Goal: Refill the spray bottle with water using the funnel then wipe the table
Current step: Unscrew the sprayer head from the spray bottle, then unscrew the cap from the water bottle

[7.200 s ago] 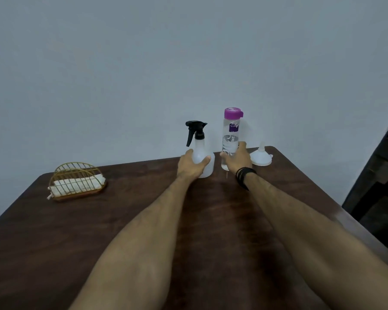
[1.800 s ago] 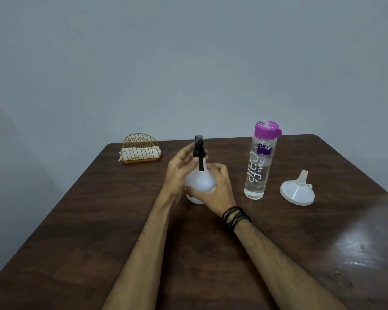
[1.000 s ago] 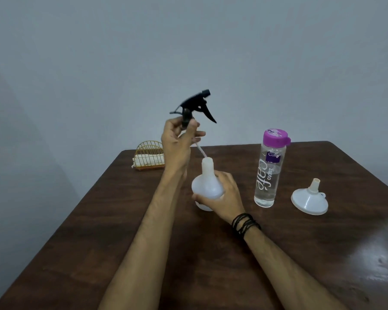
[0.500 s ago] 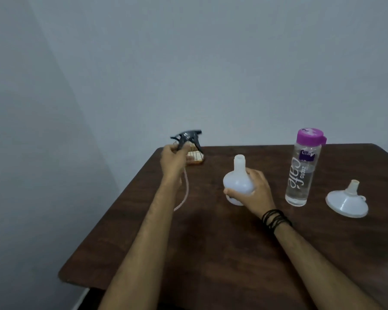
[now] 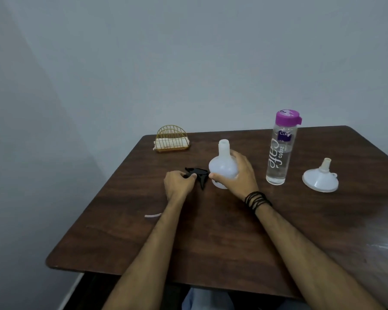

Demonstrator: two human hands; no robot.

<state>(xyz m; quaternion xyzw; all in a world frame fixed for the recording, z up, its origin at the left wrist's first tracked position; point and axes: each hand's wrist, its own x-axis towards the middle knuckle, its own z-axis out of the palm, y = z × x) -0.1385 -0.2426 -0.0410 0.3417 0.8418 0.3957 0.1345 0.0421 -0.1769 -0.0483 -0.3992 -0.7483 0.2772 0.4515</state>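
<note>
Head view, as I log it: right hand point(image 5: 238, 177) clasps the uncapped spray bottle point(image 5: 222, 167) upright at table point(image 5: 211, 242) centre, steadying its open neck, left hand point(image 5: 177, 185) grips the black trigger head point(image 5: 197, 176) at its nine o'clock, funnel point(image 5: 320, 179) waits at three o'clock.

Both forearms are bare, with no sleeves in view. The right wrist carries a stack of thin black cord bands point(image 5: 257, 199), several strands wound side by side. The left wrist is bare. At the bottom edge, a patch of pale blue cloth point(image 5: 202, 298) shows on the lap.
</note>
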